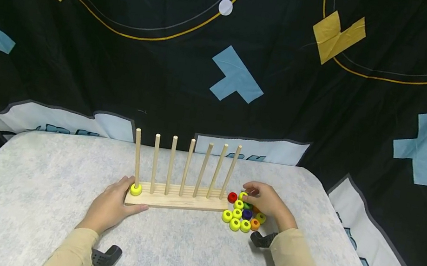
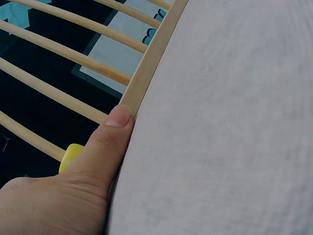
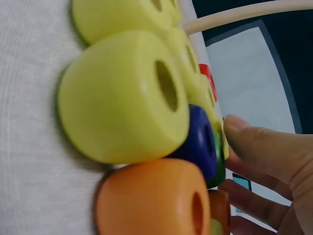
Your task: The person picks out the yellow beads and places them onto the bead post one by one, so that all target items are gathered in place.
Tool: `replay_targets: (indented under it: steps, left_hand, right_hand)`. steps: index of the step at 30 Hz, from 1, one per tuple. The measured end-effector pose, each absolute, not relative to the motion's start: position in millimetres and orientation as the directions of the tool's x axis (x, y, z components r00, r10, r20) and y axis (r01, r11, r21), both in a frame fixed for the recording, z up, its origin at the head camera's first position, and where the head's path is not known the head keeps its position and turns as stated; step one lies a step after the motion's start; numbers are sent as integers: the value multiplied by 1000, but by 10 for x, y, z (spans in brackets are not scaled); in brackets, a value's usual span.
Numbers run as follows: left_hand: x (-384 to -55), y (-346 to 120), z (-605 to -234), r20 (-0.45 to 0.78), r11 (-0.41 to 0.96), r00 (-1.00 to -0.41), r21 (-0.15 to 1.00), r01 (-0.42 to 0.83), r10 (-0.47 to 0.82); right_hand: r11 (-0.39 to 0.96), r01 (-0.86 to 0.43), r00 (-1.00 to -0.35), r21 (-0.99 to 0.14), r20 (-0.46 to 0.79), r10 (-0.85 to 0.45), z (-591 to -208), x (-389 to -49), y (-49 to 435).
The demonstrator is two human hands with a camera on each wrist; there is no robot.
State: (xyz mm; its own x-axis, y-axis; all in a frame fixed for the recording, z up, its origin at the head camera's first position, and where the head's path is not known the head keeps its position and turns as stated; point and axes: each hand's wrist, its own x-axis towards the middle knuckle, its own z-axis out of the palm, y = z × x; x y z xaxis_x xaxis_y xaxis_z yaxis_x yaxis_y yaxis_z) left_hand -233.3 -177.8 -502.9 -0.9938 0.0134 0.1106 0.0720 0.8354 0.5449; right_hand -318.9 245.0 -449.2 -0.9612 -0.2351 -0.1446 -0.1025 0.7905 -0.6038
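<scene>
Wooden pegs, seven in a row (image 1: 187, 166), rise from a long pale wood base (image 1: 185, 201) on a mottled white tabletop (image 1: 168, 252). Blue marks like lettering (image 1: 256, 158) run along a white cloth strip (image 1: 212, 143) behind the table, but they are cut short at the table edge and cannot be read.

The left hand (image 1: 110, 205) grips the base's left end, thumb along the front edge; its other fingertips are mostly hidden. Beside it, a glossy yellow bead (image 1: 136, 190) sits at the foot of the leftmost peg.

The right hand (image 1: 267, 201) reaches over loose round beads (image 1: 236, 213) in yellow, orange, red, blue and green, just beyond the base's right end. Its thumb is at a small yellow bead (image 1: 243, 196); whether it pinches that one I cannot tell. A green bead (image 3: 218, 164) is largely covered by its neighbours.
</scene>
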Motion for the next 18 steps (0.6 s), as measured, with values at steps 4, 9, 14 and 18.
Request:
replay_targets:
  steps: [4,9,14,18]
  left_hand:
    - [-2329,-1784,-5025,111,835,-994,545,70,11]
    - [-2337,-1783,-5027,110,834,-994,548,66,7]
    - [-2334,-1777,-5037,112,831,-994,552,69,7]
    - [-2330,-1782,-5036,121,831,-993,551,72,6]
  right_hand:
    - [803,-92,-964,-588,-151,-220,-4523,-3195,2448]
    - [814,-62,-969,-578,-161,-188,-4558,-3209,2447]
    - [828,-43,-975,-559,-158,-158,-4567,-3226,2444]
    - [828,-44,-978,-559,-144,-149,-4563,-3245,2436]
